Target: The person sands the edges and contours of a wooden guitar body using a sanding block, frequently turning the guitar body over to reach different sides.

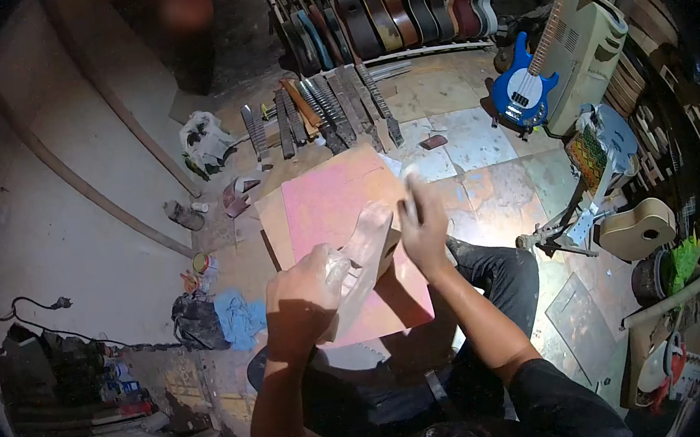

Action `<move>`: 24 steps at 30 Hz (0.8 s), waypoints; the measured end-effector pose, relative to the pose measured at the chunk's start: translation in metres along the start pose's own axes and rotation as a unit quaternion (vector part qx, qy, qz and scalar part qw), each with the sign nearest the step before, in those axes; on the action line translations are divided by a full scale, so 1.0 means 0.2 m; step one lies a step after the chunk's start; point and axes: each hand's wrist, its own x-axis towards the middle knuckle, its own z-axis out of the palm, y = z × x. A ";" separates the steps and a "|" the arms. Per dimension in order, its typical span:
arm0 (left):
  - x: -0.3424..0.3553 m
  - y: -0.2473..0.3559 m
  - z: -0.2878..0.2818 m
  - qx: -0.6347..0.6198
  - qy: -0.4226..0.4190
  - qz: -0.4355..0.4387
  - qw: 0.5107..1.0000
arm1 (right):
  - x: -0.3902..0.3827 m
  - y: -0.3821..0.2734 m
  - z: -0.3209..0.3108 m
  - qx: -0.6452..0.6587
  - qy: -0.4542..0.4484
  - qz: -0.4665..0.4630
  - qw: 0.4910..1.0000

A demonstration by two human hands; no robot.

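My left hand (299, 289) is closed round a pale, carved wooden piece (362, 261). The piece is long, with a wider rounded end pointing away from me, and it slants over a board (327, 195) with a pink face. That board lies across my lap. Just right of the wood's far end is my right hand (424, 224), raised and smeared by motion. Something pale shows at its fingertips, too blurred to name. Whether the right hand touches the wood, I cannot tell.
Several guitar necks (337, 106) lie on the tiled floor ahead, before a rack of guitars (390, 17). A blue electric bass (523, 88) leans at the far right. An unpainted guitar body (637, 229) stands right. Blue cloth (242, 317) lies left, near the wall.
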 end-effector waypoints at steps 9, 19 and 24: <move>-0.09 -0.24 -0.09 -0.112 -0.002 0.069 0.991 | 0.00 -0.19 0.03 0.372 -0.167 0.152 0.900; -0.31 -0.35 -0.03 -0.357 0.041 -0.139 0.923 | -0.02 -0.16 -0.06 0.343 -0.092 0.176 0.918; -0.35 -0.42 0.18 -0.511 0.056 -0.113 0.851 | -0.10 -0.05 -0.14 0.294 -0.119 0.193 0.929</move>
